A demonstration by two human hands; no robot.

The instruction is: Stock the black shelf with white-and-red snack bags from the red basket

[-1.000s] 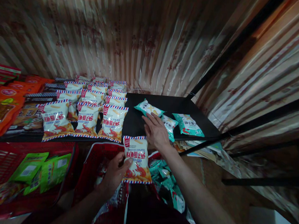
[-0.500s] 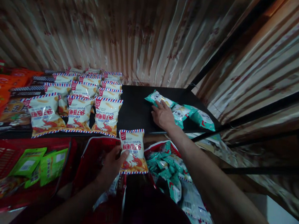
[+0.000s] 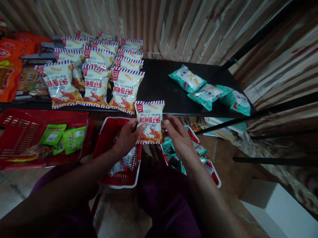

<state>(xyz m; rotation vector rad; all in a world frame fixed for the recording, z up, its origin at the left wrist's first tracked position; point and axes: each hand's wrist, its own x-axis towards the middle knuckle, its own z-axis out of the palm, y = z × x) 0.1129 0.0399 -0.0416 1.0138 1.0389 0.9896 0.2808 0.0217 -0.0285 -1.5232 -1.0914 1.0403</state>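
Observation:
In the head view a white-and-orange snack bag [image 3: 151, 116] with a striped red-and-blue edge is held upright in front of the shelf edge. My left hand [image 3: 128, 136] grips its left side, thumb across the front. Beside the bag's right edge is my right hand [image 3: 178, 136], fingers stretched out and apart; whether they touch the bag I cannot tell. Matching snack bags [image 3: 126, 89] stand in rows on the black shelf [image 3: 158, 81], left of centre. Three teal snack bags [image 3: 188, 78] lie at the shelf's right.
Below the shelf, a red basket [image 3: 98, 165] holds a few packets. Another basket [image 3: 216, 181] with teal bags is partly behind my right hand. At left, a red basket [image 3: 6, 123] holds green packets. A black post [image 3: 248, 42] and white box [image 3: 291, 215] are at right.
My right hand has left the teal bags and come down to the held bag's right side. The view has tilted lower, showing more floor. My left hand still holds the bag.

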